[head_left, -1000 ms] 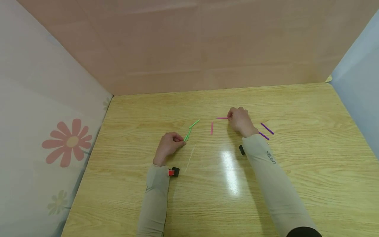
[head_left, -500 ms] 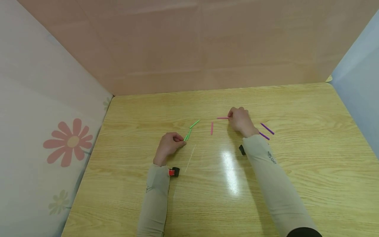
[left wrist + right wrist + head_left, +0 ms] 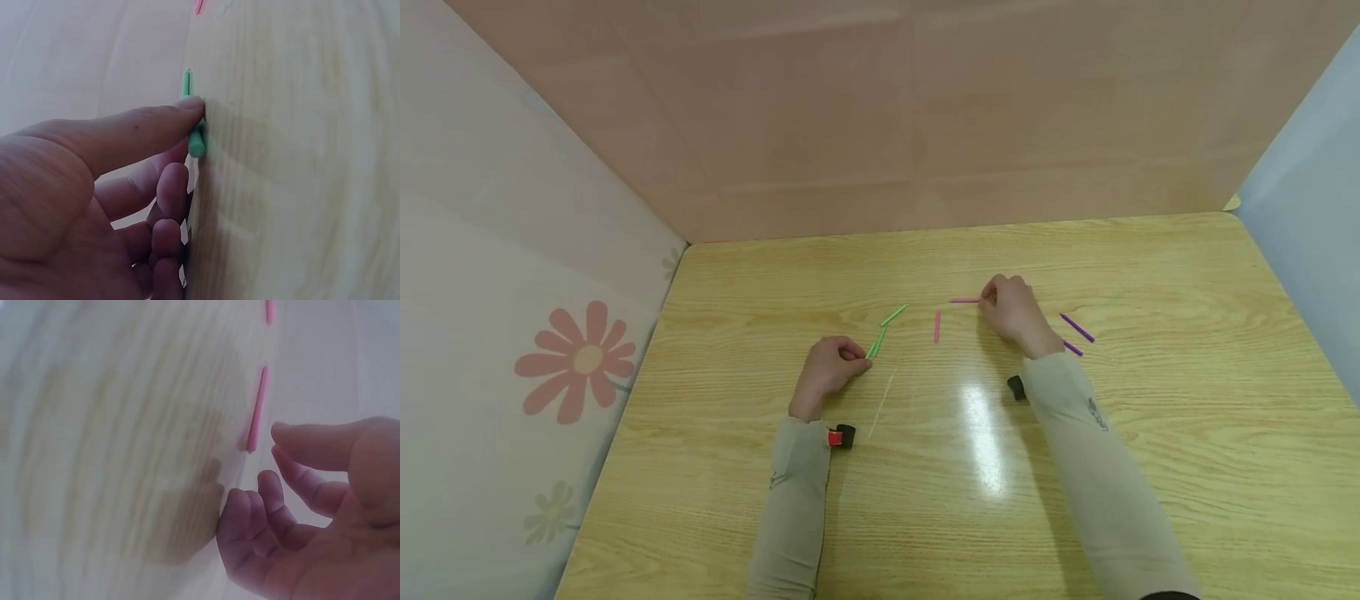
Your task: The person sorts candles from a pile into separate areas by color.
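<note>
My left hand [image 3: 829, 371] pinches a short green stick [image 3: 197, 144] between thumb and index finger, low at the tabletop. Beside it lies another green stick [image 3: 880, 337], and a further green stick [image 3: 894, 315] slants away beyond its far end. My right hand [image 3: 1011, 308] hovers by the right end of a pink stick [image 3: 258, 412] that lies crosswise. In the right wrist view its thumb and index finger stand apart from that stick, the other fingers loosely bent, holding nothing. A second pink stick [image 3: 937, 326] lies lengthwise between the hands.
Two purple sticks, one the farther purple stick [image 3: 1077, 327] and one the nearer purple stick [image 3: 1073, 348], lie right of my right hand, the nearer partly hidden by the wrist. A pinkish panel [image 3: 880, 125] rises behind the wooden table [image 3: 925, 533]. A flowered wall [image 3: 467, 333] stands at left.
My right hand and forearm have shifted slightly right and nearer, off the end of the crosswise pink stick. My left hand stays where it was on the green stick.
</note>
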The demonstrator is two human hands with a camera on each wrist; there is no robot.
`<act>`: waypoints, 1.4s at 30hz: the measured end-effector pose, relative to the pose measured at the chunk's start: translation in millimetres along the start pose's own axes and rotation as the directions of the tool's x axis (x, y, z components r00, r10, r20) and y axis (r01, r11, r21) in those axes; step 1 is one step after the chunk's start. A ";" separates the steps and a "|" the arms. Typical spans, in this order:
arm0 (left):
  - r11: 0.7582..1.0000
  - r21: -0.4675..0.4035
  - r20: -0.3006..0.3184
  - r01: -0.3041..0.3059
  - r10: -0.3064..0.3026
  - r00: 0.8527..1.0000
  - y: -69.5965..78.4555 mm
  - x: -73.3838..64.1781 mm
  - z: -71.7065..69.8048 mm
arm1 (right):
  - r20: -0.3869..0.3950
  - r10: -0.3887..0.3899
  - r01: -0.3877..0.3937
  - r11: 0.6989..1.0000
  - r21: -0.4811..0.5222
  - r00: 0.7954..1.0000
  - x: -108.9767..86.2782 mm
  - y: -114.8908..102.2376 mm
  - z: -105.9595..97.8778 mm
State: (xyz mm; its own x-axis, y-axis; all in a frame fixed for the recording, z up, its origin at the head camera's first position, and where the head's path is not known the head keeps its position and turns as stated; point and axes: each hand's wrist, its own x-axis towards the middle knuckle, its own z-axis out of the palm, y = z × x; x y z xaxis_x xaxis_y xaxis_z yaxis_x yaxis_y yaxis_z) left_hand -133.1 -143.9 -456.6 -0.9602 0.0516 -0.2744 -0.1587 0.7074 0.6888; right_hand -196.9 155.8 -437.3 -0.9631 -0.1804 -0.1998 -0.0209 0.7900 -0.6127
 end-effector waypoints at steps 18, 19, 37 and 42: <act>1.000 0.011 -0.008 0.016 -0.016 1.000 0.5 0.3 0.7 | -0.011 -0.139 0.140 0.989 0.041 0.990 -19.4 -25.1 24.6; 1.000 0.010 -0.008 0.017 -0.016 1.000 0.5 0.3 0.7 | -0.019 -0.159 0.160 0.987 0.028 0.987 -19.0 -26.8 27.3; 1.000 0.011 -0.008 0.022 -0.022 1.000 1.5 0.0 0.3 | 0.004 -0.016 0.016 0.997 -0.073 1.000 -15.6 -46.4 46.6; 1.000 0.014 -0.014 0.019 -0.019 1.000 1.6 0.3 0.5 | 0.025 -0.001 0.003 0.997 -0.073 1.000 -15.3 -48.4 46.1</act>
State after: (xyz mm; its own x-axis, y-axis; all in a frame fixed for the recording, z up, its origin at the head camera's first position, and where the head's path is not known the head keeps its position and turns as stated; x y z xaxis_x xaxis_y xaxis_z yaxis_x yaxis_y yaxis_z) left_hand -133.5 -142.4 -455.9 -0.9603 0.0279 -0.2777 -0.1739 0.7183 0.6736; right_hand -168.8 93.4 -439.9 -0.9559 -0.1962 -0.2185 -0.0433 0.8300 -0.5561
